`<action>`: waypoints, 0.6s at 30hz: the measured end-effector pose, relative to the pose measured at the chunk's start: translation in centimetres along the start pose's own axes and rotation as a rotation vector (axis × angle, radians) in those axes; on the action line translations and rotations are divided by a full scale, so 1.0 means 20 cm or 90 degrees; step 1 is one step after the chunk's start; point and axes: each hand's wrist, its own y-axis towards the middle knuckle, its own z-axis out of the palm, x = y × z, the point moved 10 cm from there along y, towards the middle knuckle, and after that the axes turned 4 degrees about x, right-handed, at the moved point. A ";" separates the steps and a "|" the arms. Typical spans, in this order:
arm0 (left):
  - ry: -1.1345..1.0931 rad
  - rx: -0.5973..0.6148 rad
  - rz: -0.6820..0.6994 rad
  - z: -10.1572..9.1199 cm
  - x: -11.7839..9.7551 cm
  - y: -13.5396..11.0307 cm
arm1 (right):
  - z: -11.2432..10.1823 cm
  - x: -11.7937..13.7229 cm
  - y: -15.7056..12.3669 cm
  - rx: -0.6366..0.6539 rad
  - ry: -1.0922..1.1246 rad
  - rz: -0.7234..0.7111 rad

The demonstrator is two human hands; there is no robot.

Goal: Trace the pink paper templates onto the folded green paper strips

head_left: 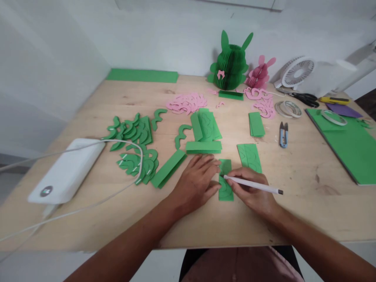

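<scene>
A small folded green paper strip lies on the wooden table in front of me, with curved lines drawn on it. My left hand rests flat on the table, fingers together, pressing the strip's left edge. My right hand grips a white pencil whose tip touches the strip. Another marked green strip lies just behind my right hand.
Cut green curved pieces and a white power bank with cable lie left. Folded green strips, pink cut-outs, a green paper rabbit, a pink one, snips, tape rolls, scissors, a fan and green sheets are beyond.
</scene>
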 end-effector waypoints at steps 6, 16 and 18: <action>-0.001 0.004 -0.006 0.00 0.00 0.00 | -0.01 0.01 0.00 -0.009 0.003 -0.004; 0.006 0.007 -0.006 0.01 0.00 0.00 | -0.01 -0.01 0.00 -0.011 0.021 0.012; 0.004 0.008 -0.005 0.01 0.00 0.00 | -0.01 -0.01 0.00 -0.013 0.020 0.013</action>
